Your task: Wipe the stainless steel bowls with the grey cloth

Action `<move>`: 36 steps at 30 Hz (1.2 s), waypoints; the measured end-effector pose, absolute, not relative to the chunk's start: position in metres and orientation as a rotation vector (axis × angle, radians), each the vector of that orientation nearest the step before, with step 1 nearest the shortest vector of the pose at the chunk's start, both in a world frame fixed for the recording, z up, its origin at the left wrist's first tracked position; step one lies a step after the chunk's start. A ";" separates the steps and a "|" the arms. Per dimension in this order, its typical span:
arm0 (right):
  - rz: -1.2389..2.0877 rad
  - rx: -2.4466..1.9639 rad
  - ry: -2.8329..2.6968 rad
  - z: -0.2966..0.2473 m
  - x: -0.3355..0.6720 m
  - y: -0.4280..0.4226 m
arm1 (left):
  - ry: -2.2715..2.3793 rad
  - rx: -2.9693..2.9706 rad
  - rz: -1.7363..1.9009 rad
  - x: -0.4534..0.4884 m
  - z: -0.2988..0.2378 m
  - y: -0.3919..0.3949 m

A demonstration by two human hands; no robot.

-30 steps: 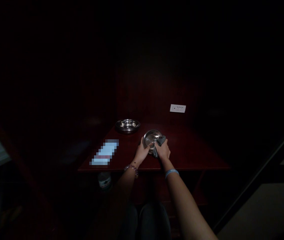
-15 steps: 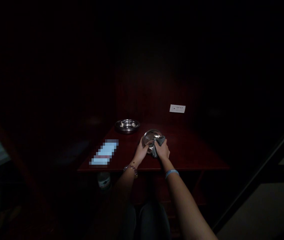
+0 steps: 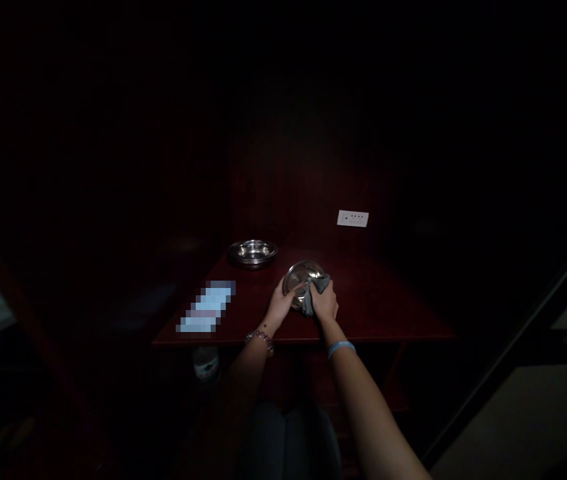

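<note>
Little has moved since a second ago: both hands stay on the bowl, and the cloth has crept slightly to the left across it. My left hand [image 3: 280,304] curls around the left rim of the metal bowl [image 3: 301,275], fingers closed on it, holding it tipped so that its shiny inside faces me. My right hand [image 3: 324,301] is bunched tight around a grey cloth [image 3: 312,295], pressing it against the right and near part of the bowl. The bowl sits over the middle of the dark red worktop [image 3: 393,310], close to the near edge; in this dim light I cannot tell whether its base touches the wood.

A second bowl [image 3: 252,253] stands flat at the far left of the worktop, well apart from the one I hold. A pale blurred sheet [image 3: 206,307] lies to the left, near the near edge. On the far wall, to the right, is a white socket plate [image 3: 352,218]. A bottle [image 3: 206,364] shows below the worktop's near edge on the left. A beaded bracelet [image 3: 260,338] is on my left wrist and a blue wristband [image 3: 342,347] on my right.
</note>
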State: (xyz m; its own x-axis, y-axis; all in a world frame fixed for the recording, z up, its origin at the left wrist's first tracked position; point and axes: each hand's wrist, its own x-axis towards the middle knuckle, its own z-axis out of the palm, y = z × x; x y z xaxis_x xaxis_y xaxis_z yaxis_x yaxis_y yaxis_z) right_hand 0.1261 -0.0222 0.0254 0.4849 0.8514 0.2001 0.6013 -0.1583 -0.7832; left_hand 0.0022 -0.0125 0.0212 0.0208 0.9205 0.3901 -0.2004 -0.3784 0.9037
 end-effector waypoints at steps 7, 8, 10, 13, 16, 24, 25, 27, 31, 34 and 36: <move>0.316 -1.856 -1.182 0.026 0.126 -0.025 | 0.859 1.308 1.532 0.001 0.020 -0.011; 0.310 -1.856 -1.182 0.027 0.126 -0.025 | 0.871 1.306 1.528 0.000 0.018 -0.010; 0.305 -1.849 -1.184 0.027 0.126 -0.026 | 0.885 1.308 1.516 -0.001 0.017 -0.010; 0.306 -1.828 -1.179 0.027 0.127 -0.025 | 0.863 1.331 1.507 -0.001 0.019 -0.014; 0.313 -1.837 -1.140 0.026 0.129 -0.024 | 0.772 1.393 1.502 -0.001 0.023 -0.018; 0.358 -1.855 -1.075 0.026 0.129 -0.021 | 0.780 1.510 1.438 -0.001 0.020 -0.016; 0.357 -1.860 -1.074 0.026 0.129 -0.021 | 0.751 1.529 1.423 0.000 0.019 -0.016; 0.351 -1.872 -1.082 0.026 0.129 -0.021 | 0.691 1.558 1.405 0.001 0.019 -0.015; 0.344 -1.903 -1.110 0.028 0.129 -0.021 | 0.632 1.591 1.411 0.002 0.021 -0.017; 0.364 -1.915 -1.112 0.029 0.128 -0.022 | 0.640 1.574 1.424 0.002 0.022 -0.018; 0.367 -1.909 -1.107 0.028 0.128 -0.022 | 0.671 1.531 1.432 0.002 0.022 -0.018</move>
State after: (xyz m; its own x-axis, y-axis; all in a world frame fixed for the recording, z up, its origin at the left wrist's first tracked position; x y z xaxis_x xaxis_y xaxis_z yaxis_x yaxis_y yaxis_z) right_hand 0.1279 -0.0223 0.0282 0.5603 0.8123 0.1621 0.5540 -0.2220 -0.8023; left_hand 0.0017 -0.0178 0.0223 0.1796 0.8627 0.4727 -0.1889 -0.4413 0.8773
